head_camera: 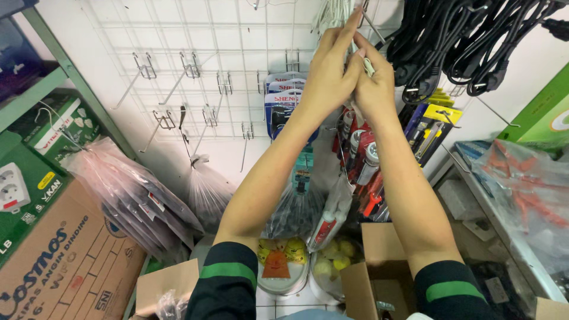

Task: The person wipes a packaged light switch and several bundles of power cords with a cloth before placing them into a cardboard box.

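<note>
Nearest, two dark sleeves with green bands are reaching up over an open cardboard box [379, 278] and round tubs of yellow and orange items [283, 261]. Beyond them, clear bags [207, 192] and carded tools [364, 160] are hanging on the white wire grid panel [195, 71]. At the top, the left hand [328, 71] and right hand [373, 83] are pressing together, both grasping a bundle of white cord [338, 15] hanging from a hook, beside black power cables [450, 41].
</note>
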